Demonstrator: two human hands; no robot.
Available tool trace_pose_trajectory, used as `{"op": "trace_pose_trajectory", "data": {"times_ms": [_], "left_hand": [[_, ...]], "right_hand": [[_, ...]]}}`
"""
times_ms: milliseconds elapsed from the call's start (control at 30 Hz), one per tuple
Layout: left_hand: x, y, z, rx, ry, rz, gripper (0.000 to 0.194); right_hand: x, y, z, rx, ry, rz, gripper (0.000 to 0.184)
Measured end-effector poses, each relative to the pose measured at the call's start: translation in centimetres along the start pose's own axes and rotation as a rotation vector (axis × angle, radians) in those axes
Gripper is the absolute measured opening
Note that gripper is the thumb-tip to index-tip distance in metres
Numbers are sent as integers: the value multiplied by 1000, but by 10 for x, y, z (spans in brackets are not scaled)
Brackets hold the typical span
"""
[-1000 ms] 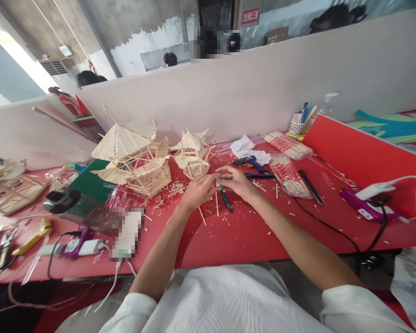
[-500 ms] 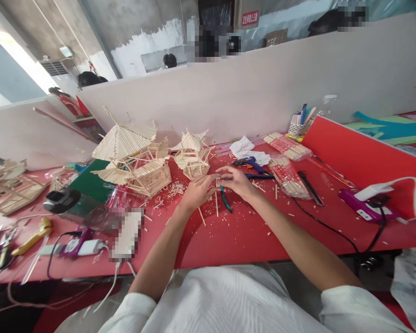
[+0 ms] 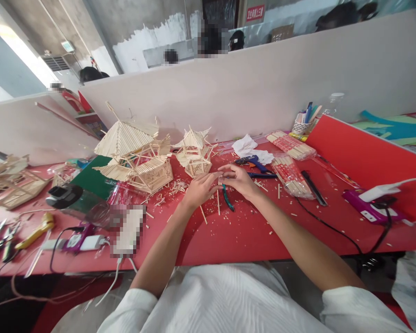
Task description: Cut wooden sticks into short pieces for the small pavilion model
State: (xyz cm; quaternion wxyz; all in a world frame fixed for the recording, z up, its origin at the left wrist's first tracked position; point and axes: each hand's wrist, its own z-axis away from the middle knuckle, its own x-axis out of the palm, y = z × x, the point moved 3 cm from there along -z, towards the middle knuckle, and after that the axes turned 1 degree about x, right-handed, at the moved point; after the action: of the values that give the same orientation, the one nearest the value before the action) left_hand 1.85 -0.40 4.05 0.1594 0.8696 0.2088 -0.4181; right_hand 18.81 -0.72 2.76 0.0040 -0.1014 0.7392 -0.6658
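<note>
My left hand (image 3: 200,188) and my right hand (image 3: 240,181) meet over the middle of the red table, fingertips close together. Fingers and thumbs on both are bent into a pinch around something small and pale, too small and covered to name. Just below them lie thin wooden sticks (image 3: 218,203) and a tool with a curved teal handle (image 3: 228,199), its far end hidden by my right hand. Beyond my left hand stands a small pavilion model of sticks (image 3: 195,155). A larger stick pavilion (image 3: 135,157) is to its left.
On the right are a blue glue gun (image 3: 252,162), packs of sticks (image 3: 289,175), a black cutter knife (image 3: 314,188) and a purple power strip (image 3: 369,210). A bottle (image 3: 79,203), a phone-like slab (image 3: 128,231) and a yellow glue gun (image 3: 38,232) lie left. Cables cross both sides.
The whole view has shifted slightly. Both hands keep almost the same pose, fingertips together over the sticks, and nothing on the table has visibly moved.
</note>
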Motion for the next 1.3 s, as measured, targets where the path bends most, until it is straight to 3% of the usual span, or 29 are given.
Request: {"op": "trace_pose_trajectory", "data": {"times_ms": [400,700,800,900,1067,1300], "left_hand": [[-3,-4,-1,-19,39,52,44],[-6,-5,-2,-19,-24,117,46],[-15,-14,-2,-95,-85,182,43],[-17,-24,3,-149,-217,188,32],[0,-31,13,-102,-466,190,39],[10,-26,12,-67,-469,193,37]], "right_hand": [[-1,1,2,54,-52,-60,46],[0,5,-1,54,-35,-49,46],[-2,5,-3,15,2,-25,48],[-4,5,-4,-46,29,48,42],[-1,3,-3,-88,10,131,32],[-2,5,-5,-100,-12,149,32]]}}
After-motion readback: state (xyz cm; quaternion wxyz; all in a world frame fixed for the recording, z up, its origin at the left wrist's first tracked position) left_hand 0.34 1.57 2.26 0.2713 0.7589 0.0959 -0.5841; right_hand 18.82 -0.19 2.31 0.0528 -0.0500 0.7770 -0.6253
